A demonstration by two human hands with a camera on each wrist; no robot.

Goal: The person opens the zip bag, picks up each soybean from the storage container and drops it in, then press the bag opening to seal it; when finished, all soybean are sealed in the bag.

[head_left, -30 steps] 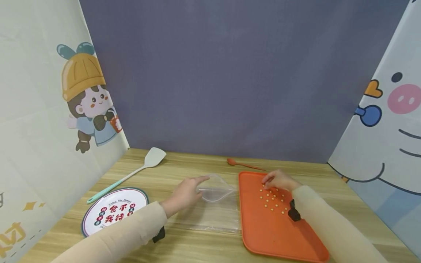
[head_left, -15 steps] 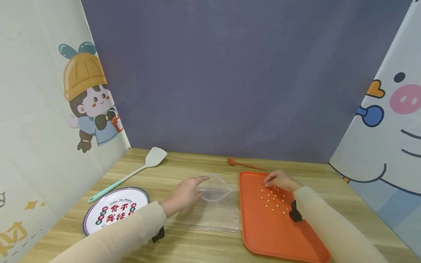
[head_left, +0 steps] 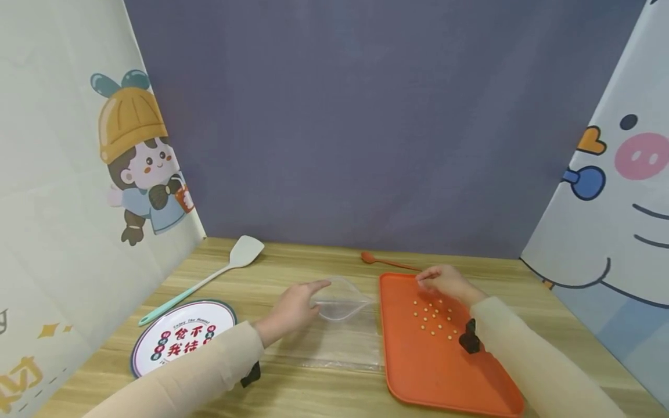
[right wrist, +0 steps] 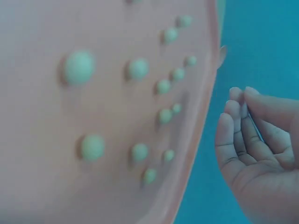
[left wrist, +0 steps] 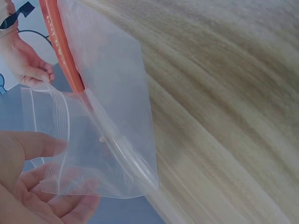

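Observation:
On the left, my left hand point(head_left: 297, 307) holds the mouth of a clear zip bag point(left wrist: 112, 60). The thumb is on the near side and the fingers are behind the film; the mouth gapes. One small pale bean point(left wrist: 102, 139) shows inside the bag. Over the far end of an orange tray point(head_left: 434, 377), my right hand point(head_left: 444, 281) is raised with thumb and index fingertips pinched together point(right wrist: 261, 135). The soybean between them is too small or hidden to see clearly. Several pale yellow soybeans point(right wrist: 138, 69) lie scattered on the tray below.
A red spoon point(head_left: 369, 257) lies behind the tray. At the left are a white spatula with a mint handle point(head_left: 245, 251) and a round plate with red lettering point(head_left: 183, 337), partly covered by the left sleeve. A dark cloth point(head_left: 355, 128) stands behind the table.
My right hand went down to the farthest soybean on the tray, pinched it, and has lifted slightly; that spot on the tray is now bare. The left hand and bag have stayed put.

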